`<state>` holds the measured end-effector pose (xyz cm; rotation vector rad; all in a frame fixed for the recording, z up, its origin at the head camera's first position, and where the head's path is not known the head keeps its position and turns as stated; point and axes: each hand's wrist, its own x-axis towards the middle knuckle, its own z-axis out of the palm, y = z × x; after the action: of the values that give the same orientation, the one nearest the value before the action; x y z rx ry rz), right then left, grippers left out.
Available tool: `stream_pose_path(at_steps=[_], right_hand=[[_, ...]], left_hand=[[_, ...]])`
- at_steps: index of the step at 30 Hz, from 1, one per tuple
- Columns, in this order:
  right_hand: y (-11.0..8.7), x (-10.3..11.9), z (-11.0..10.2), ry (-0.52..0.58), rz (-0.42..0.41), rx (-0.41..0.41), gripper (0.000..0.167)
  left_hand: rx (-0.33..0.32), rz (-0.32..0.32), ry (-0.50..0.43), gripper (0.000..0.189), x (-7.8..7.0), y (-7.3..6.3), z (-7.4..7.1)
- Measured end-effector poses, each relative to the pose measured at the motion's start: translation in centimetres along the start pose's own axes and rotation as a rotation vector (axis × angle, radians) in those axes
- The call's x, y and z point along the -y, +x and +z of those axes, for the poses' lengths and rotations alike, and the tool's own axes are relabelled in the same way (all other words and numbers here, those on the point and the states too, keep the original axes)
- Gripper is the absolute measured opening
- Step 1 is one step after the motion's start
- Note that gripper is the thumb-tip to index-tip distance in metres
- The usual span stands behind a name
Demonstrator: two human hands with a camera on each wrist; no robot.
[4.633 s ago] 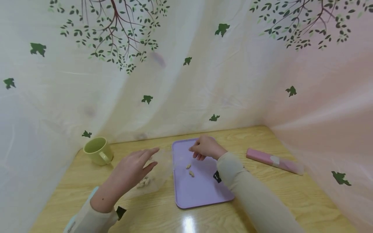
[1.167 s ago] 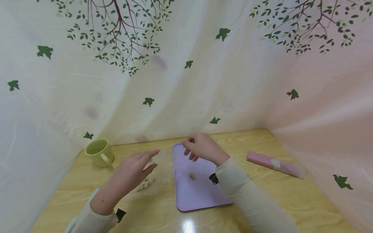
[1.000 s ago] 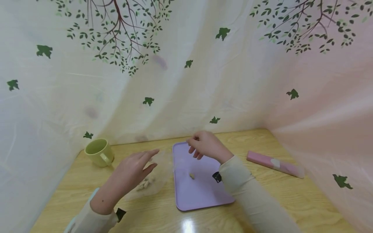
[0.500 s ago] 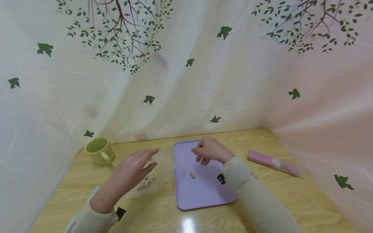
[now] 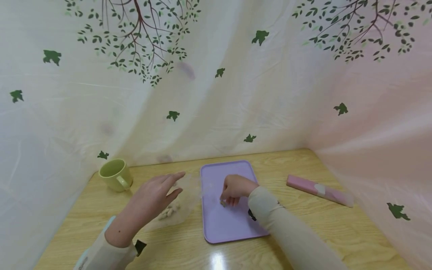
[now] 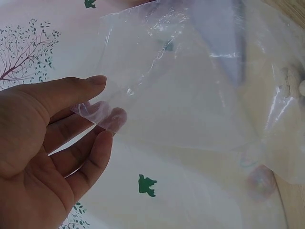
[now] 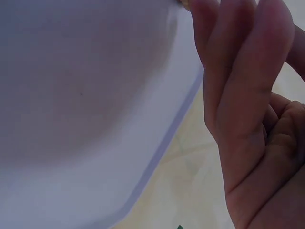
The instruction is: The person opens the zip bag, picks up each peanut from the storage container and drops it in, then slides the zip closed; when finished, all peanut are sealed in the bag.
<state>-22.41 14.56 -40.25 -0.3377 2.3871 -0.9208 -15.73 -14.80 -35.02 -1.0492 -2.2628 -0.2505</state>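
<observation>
My left hand (image 5: 153,198) holds the mouth of a clear plastic bag (image 6: 176,105), its film caught between the thumb and curled fingers in the left wrist view. Several unshelled peanuts (image 5: 166,213) lie in the bag on the table. To the right is a purple tray (image 5: 216,232). My right hand (image 5: 236,188) is down over its middle, fingers curled, with the fingertips pinching a single peanut (image 5: 223,203). In the right wrist view only a sliver of that peanut (image 7: 185,4) shows beside the fingertips.
A green mug (image 5: 114,175) stands at the back left of the wooden table (image 5: 175,247). A long pink pack (image 5: 318,190) lies right of the tray. A printed curtain (image 5: 216,97) closes off the back and sides.
Of two peanuts earlier on the tray, one is gone from it. My right hand went left towards the bag, came back, then lowered onto the other peanut. The left hand stays put.
</observation>
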Motion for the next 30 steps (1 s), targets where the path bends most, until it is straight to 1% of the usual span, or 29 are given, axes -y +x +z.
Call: stream_pose_path(at_steps=[6, 13, 21, 25, 28, 30], right_hand=[[0.5, 0.3, 0.8, -0.042, 0.038, -0.015, 0.016], [1.5, -0.1, 1.6, -0.096, 0.06, -0.018, 0.022], [1.5, 0.2, 1.9, -0.061, 0.052, -0.022, 0.021], [1.3, 0.2, 1.5, -0.041, 0.037, -0.062, 0.018], [1.0, 0.3, 0.8, -0.03, 0.014, -0.106, 0.021], [0.7, 0.6, 0.1, -0.003, -0.004, -0.127, 0.024]], left_hand=[[0.003, 0.003, -0.006, 0.06, 0.2, 0.0, 0.0], [0.018, -0.006, -0.009, 0.06, 0.4, -0.2, 0.2], [0.008, 0.003, -0.018, 0.059, 0.7, -0.1, 0.3], [0.009, 0.002, -0.022, 0.058, 0.9, -0.1, 0.4], [0.012, -0.002, -0.028, 0.057, 1.1, -0.1, 0.4], [0.012, -0.002, -0.029, 0.057, 1.2, -0.2, 0.4]])
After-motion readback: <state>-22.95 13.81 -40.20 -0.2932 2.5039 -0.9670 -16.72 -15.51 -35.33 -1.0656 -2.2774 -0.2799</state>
